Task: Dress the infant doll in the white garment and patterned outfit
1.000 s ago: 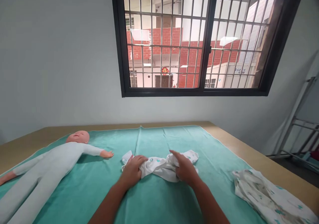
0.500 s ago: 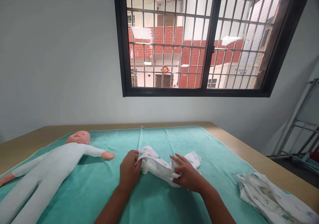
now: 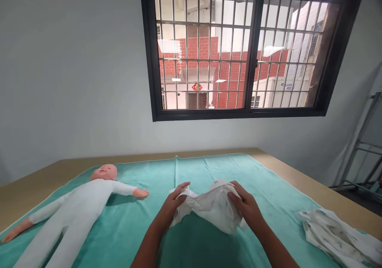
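Observation:
Both my hands hold a small white baby garment (image 3: 212,209) with a faint teal print, lifted a little above the teal towel (image 3: 191,236). My left hand (image 3: 173,206) grips its left edge with curled fingers. My right hand (image 3: 246,206) grips its right edge the same way. The cloth sags in a bunch between them. A baby doll (image 3: 80,204) in a white suit lies on its back to the left, one arm stretched toward the garment.
A second printed white garment (image 3: 337,236) lies crumpled at the right on the towel's edge. The towel covers a tan table (image 3: 316,190) against a grey wall under a barred window (image 3: 238,49). A metal frame (image 3: 362,160) stands at far right.
The garment lay on the towel under my hands; both hands have gathered it and raised it off the towel. The view has shifted slightly left.

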The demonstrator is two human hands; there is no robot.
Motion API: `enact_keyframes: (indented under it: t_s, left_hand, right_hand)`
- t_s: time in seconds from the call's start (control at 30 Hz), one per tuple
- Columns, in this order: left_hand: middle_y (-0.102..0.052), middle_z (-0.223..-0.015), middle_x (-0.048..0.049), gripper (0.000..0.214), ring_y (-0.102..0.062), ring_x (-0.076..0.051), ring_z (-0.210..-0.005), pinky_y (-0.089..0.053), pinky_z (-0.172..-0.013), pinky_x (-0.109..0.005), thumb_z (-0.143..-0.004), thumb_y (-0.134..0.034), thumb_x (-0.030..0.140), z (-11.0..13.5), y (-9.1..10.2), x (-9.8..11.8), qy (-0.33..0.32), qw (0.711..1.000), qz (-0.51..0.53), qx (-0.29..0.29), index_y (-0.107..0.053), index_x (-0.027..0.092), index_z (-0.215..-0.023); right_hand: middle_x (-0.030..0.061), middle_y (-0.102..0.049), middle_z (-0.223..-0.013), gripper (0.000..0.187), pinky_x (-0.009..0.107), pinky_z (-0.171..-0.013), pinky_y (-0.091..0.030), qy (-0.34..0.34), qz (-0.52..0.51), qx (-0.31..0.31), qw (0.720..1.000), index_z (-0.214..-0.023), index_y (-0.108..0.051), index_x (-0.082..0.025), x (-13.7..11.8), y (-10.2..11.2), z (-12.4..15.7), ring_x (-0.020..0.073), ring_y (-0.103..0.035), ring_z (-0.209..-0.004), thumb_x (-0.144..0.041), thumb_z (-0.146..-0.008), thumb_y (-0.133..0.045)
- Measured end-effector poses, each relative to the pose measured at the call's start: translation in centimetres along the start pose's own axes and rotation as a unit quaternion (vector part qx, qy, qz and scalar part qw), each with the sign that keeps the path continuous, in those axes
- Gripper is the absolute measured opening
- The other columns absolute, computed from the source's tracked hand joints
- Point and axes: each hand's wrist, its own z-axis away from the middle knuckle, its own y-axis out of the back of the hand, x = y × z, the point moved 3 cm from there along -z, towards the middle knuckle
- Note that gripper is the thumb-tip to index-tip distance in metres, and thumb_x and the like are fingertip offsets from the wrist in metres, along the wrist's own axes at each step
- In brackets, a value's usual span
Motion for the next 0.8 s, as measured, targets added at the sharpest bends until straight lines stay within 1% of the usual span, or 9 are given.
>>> enact_keyframes:
  t_s: [0.07, 0.13, 0.2, 0.3, 0.37, 0.53, 0.6, 0.7, 0.8]
  left_hand:
    - [-0.059, -0.127, -0.0084, 0.039, -0.053, -0.028, -0.114, -0.042, -0.089, -0.032, -0.083, -0.055, 0.048, -0.1, 0.2, 0.1, -0.025, 1.0, -0.014, 0.001, -0.067, 0.021, -0.108]
    - [-0.066, -0.102, -0.0084, 0.039, -0.059, -0.025, -0.095, -0.043, -0.079, -0.03, -0.088, -0.044, 0.051, -0.4, 0.8, 0.2, -0.047, 0.994, -0.079, 0.056, -0.066, 0.019, -0.091]
    - [-0.061, -0.072, -0.003, 0.037, -0.057, -0.021, -0.07, -0.036, -0.065, -0.026, -0.091, -0.04, 0.049, -0.4, 1.6, 0.9, -0.07, 0.964, -0.222, 0.127, -0.058, 0.021, -0.076]
    - [-0.054, -0.058, 0.0009, 0.026, -0.051, -0.019, -0.058, -0.023, -0.058, -0.026, -0.091, -0.04, 0.042, 0.6, 2.5, 3.2, -0.081, 0.856, -0.476, 0.185, -0.05, 0.023, -0.075]
    - [-0.057, -0.061, 0.0004, 0.025, -0.053, -0.019, -0.059, -0.019, -0.058, -0.026, -0.093, -0.036, 0.04, 2.2, 2.6, 5.6, -0.068, 0.79, -0.576, 0.198, -0.048, 0.024, -0.079]
    - [-0.055, -0.058, 0.001, 0.032, -0.052, -0.018, -0.053, -0.016, -0.054, -0.027, -0.095, -0.026, 0.044, 7.0, 1.1, 12.4, -0.008, 0.679, -0.706, 0.2, -0.043, 0.023, -0.076]
    - [-0.051, -0.053, 0.0015, 0.031, -0.049, -0.018, -0.047, -0.017, -0.051, -0.027, -0.095, -0.023, 0.041, 8.0, 0.4, 14.2, 0.028, 0.644, -0.741, 0.187, -0.042, 0.023, -0.078]
    - [-0.054, -0.056, 0.0002, 0.016, -0.053, -0.02, -0.05, -0.024, -0.05, -0.026, -0.091, -0.035, 0.032, 7.4, 0.3, 14.4, 0.062, 0.601, -0.783, 0.146, -0.045, 0.022, -0.086]
    - [-0.061, -0.068, -0.0045, 0.01, -0.061, -0.024, -0.062, -0.035, -0.056, -0.029, -0.085, -0.045, 0.023, 4.4, 1.8, 11.7, 0.079, 0.579, -0.803, 0.117, -0.049, 0.019, -0.094]
  right_hand:
    - [0.0058, -0.054, -0.108, 0.025, 0.028, -0.075, -0.046, -0.004, -0.021, -0.02, 1.0, -0.096, -0.066, -0.022, -0.9, -0.4, 0.1, 0.0205, -0.055, -0.091, -0.04, -0.091, -0.05]
    - [0.006, -0.054, -0.112, 0.026, 0.029, -0.08, -0.046, -0.005, -0.016, -0.031, 0.999, -0.101, -0.065, -0.023, -0.9, -0.6, 0.1, 0.0212, -0.054, -0.095, -0.041, -0.09, -0.051]
    - [0.0058, -0.056, -0.109, 0.027, 0.029, -0.082, -0.045, -0.003, 0.006, -0.027, 1.0, -0.104, -0.065, -0.024, -0.2, -0.5, 0.0, 0.0216, -0.053, -0.096, -0.043, -0.088, -0.053]
    - [0.0045, -0.061, -0.095, 0.03, 0.03, -0.079, -0.045, -0.022, 0.022, -0.011, 0.999, -0.103, -0.065, -0.023, 1.2, 0.2, -0.2, 0.0221, -0.055, -0.09, -0.045, -0.087, -0.053]
    - [0.004, -0.063, -0.091, 0.03, 0.03, -0.078, -0.044, -0.045, 0.017, -0.009, 0.999, -0.1, -0.065, -0.022, 1.4, 0.9, -0.2, 0.0229, -0.057, -0.089, -0.046, -0.087, -0.053]
    - [0.0019, -0.06, -0.083, 0.027, 0.029, -0.073, -0.043, -0.019, 0.038, -0.081, 0.996, -0.085, -0.064, -0.02, -2.6, 2.6, -0.2, 0.0196, -0.056, -0.08, -0.045, -0.086, -0.053]
    - [0.0002, -0.057, -0.078, 0.027, 0.027, -0.068, -0.041, -0.017, 0.043, -0.091, 0.995, -0.079, -0.061, -0.019, -4.7, 3.4, -0.6, 0.0165, -0.052, -0.073, -0.045, -0.086, -0.054]
    - [-0.0004, -0.058, -0.078, 0.025, 0.026, -0.067, -0.041, -0.029, 0.063, -0.102, 0.992, -0.076, -0.061, -0.02, -6.2, 3.6, -2.1, 0.0153, -0.052, -0.073, -0.043, -0.085, -0.056]
    - [0.001, -0.066, -0.096, 0.022, 0.029, -0.081, -0.044, -0.031, 0.079, -0.149, 0.985, -0.09, -0.067, -0.023, -4.1, 2.1, -4.4, 0.0197, -0.059, -0.09, -0.04, -0.085, -0.055]
